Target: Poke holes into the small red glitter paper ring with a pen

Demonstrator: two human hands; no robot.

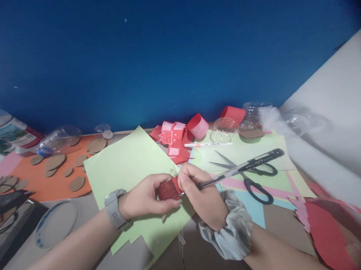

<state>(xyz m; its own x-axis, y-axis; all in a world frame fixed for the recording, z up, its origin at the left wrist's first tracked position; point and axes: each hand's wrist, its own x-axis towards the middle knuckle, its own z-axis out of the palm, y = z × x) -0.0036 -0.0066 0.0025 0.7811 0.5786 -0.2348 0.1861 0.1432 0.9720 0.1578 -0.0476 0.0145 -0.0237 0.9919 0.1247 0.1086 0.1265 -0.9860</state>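
"Well, the left hand (146, 196) is curled snugly, thumb and fingers closed round a small red patterned piece (167, 191), and the right hand (203, 198) is just beside it!"

"And that right hand, fingers all bunched up?"

"Gripping a black pen (245, 166): the barrel juts out to the right of the hand, while the metal tip sits close by the left fingertips. Whether it touches the red patterned piece, nobody could tell from here."

"So how would that piece handle? Heavy?"

"Light, by the look of it, and probably soft enough to dent if the left thumb bears down. The surface looks woven or netted, so it ought not to slip much."

"Best place to hold it?"

"Along its outer edges, one would say, thumb opposite fingers, squeezing gently."

"And around the hands?"

"A pale green sheet (124, 162) spreads beneath and beyond the left, and scissors (247, 184) lie to the right of the right."
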